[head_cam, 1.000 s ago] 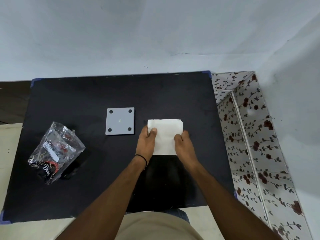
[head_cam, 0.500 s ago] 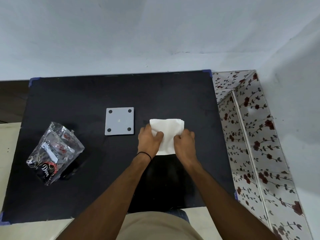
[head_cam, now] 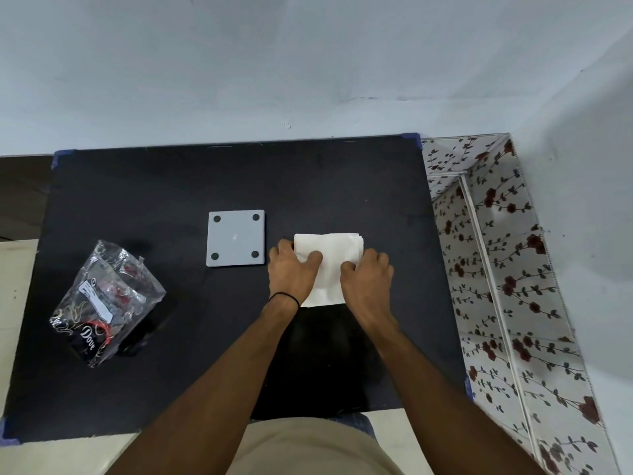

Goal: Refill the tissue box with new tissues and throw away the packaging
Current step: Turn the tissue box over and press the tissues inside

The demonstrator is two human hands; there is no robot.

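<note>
A stack of white tissues lies right of centre on the black table. My left hand grips its left edge with the thumb on top. My right hand grips the right edge, fingers curled over it. Just below the tissues sits a black box, partly hidden by my forearms. A grey square panel with four dark holes lies flat to the left of the tissues. A crumpled clear plastic wrapper with printed lettering rests at the table's left side.
A pale wall rises behind the table. A floral-patterned panel runs along the table's right edge. Pale floor shows at the left and near edges.
Both hands have slid further onto the tissue stack and closed on its side edges, bunching it slightly. The panel and wrapper have stayed put.
</note>
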